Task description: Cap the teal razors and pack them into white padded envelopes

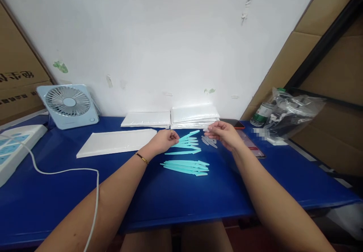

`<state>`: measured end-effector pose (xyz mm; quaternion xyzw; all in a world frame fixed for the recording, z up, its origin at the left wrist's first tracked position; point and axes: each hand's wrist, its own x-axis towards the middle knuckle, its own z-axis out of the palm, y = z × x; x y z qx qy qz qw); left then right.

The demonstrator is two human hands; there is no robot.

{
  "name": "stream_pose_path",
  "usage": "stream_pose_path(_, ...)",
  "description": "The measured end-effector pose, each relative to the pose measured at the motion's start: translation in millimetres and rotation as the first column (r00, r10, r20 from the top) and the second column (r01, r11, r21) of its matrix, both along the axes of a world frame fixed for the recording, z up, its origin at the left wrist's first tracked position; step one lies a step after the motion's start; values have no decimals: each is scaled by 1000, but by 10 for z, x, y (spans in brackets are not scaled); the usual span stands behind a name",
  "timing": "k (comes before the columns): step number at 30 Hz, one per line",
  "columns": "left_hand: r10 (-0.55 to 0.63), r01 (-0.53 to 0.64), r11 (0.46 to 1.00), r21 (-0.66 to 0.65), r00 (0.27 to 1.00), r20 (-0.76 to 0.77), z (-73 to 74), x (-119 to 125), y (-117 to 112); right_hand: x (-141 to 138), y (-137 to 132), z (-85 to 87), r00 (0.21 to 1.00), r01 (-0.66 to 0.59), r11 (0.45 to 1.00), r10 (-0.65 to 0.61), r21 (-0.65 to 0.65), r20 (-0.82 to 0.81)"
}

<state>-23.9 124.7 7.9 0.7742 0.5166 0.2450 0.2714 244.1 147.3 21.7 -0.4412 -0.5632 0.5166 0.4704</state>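
Observation:
My left hand [165, 141] pinches the handle end of a turquoise eyebrow razor [193, 133], whose head points right and slightly up. Below that hand several more turquoise razors [189, 143] lie fanned out, and one razor [181, 153] lies apart from them. Nearer the front edge is a bunch of several razors [184, 166], heads to the right. My right hand [222, 133] is closed, thumb against fingers, on a small translucent cover [206, 129] partly hidden by the fingertips. Several similar translucent covers [209, 141] lie on the blue table just below it.
White padded envelopes [146, 119] are stacked at the wall, beside another stack [195, 114]; a single envelope [113, 143] lies left. A light blue fan [68, 106], white power strip [19, 146] and cable [65, 170] are left. A phone [251, 144], bottle [262, 114] and plastic bag [292, 115] stand right.

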Motion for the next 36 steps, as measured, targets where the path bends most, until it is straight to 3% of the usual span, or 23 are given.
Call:
stream_pose_path(10, -24, 25, 998, -49, 999, 31, 25, 33, -6, -238, -33, -123, 997, -66, 998, 66, 12, -27)
stream_pose_path(14, -45, 45, 999, -21, 999, -7, 15, 46, -11, -264, -53, -112, 982, -135, 990, 128, 41, 138)
stream_pose_path(16, -10, 11, 1000, 23, 998, -59, 13, 46, -20, -200, -36, -86, 954, -106, 989, 71, 104, 293)
stream_pose_path(19, 53, -33, 987, 156, 991, -125, 32, 51, -57, -43, 9, -42, 794, -1, 958, -173, 285, 583)
stream_pose_path(22, -41, 87, 974, 210, 976, -212, 65, 73, -114, 55, 56, -56, 578, -50, 935, -258, 350, 774)
stream_pose_path(25, -142, 214, 957, 196, 935, -324, 77, 109, -156, 41, 96, -133, 464, -111, 950, -211, 293, 860)
stream_pose_path(27, -152, 232, 954, 189, 919, -363, 70, 133, -164, 19, 111, -172, 444, -123, 961, -171, 248, 880)
stream_pose_path(31, -126, 237, 946, 222, 898, -422, 59, 162, -159, 56, 93, -137, 506, -205, 972, 7, 112, 863)
stream_pose_path(34, -93, 234, 935, 266, 887, -452, 55, 168, -154, 102, 56, -74, 530, -329, 944, 153, 36, 834)
stream_pose_path(36, -88, 234, 932, 275, 886, -455, 50, 167, -150, 97, 33, -56, 536, -382, 923, 181, 45, 825)
